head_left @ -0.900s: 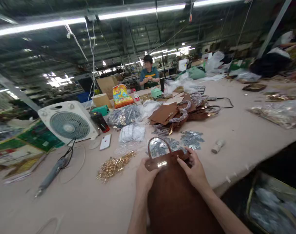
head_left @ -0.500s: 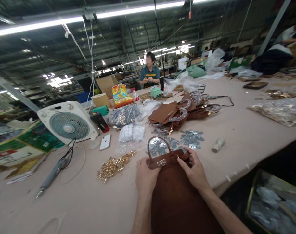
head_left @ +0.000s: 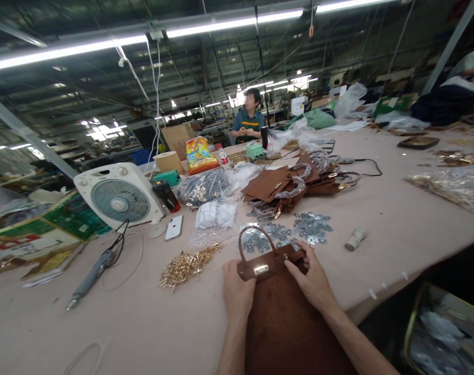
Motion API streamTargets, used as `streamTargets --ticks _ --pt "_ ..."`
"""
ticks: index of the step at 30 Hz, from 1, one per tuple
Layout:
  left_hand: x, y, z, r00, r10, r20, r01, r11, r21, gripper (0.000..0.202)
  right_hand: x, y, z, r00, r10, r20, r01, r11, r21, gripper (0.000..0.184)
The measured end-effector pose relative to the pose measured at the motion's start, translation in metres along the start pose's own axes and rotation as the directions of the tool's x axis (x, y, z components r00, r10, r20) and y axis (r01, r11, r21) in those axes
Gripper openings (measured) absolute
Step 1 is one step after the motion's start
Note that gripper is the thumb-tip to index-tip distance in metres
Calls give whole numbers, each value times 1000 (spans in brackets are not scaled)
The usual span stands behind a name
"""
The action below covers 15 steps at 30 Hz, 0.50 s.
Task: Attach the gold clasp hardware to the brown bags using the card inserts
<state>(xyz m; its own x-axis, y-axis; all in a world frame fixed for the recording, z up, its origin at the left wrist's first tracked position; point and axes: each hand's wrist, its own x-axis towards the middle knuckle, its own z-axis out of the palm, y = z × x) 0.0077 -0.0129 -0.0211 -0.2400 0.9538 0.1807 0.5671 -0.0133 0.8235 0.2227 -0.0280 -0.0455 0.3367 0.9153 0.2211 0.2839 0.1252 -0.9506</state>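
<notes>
A brown leather handbag piece (head_left: 287,317) with a looped handle (head_left: 242,234) and a shiny metal lock plate (head_left: 261,269) extends from the bench edge towards me. My left hand (head_left: 237,294) grips its upper left corner, the thumb on the leather near the plate. At the upper right corner my right hand (head_left: 310,276) closes round the edge, thumb and fingers by a small metal fitting (head_left: 286,257). Just past the handle lie many grey metal plates (head_left: 312,227). To the left is a heap of gold-coloured fasteners (head_left: 188,265).
A grey electric screwdriver (head_left: 90,278), a box fan (head_left: 119,198) and a phone (head_left: 174,228) lie or stand left. Ahead are stacked brown bag pieces (head_left: 266,183); right, a small pale cylinder (head_left: 355,238). A co-worker (head_left: 247,122) sits across the bench. A bin (head_left: 447,328) stands low right.
My view has turned a little, so the bench and its contents appear slightly further right and lower. Both hands keep their hold on the handbag piece, and its lock plate now catches the light.
</notes>
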Motion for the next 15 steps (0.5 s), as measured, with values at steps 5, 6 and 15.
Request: streamTargets --ticks 5,6,15 --pt "-1 -12 -1 997 -47 -58 23 935 -355 40 1 3 -1 1000 -2 9 3 1000 -23 68" --pt "-1 -15 -1 996 -58 -68 24 903 -428 41 1 2 -1 1000 1 7 0 1000 -26 69" --pt "-6 -29 -14 984 -137 114 172 555 -814 55 1 -14 8 998 53 33 -43 966 -254 98"
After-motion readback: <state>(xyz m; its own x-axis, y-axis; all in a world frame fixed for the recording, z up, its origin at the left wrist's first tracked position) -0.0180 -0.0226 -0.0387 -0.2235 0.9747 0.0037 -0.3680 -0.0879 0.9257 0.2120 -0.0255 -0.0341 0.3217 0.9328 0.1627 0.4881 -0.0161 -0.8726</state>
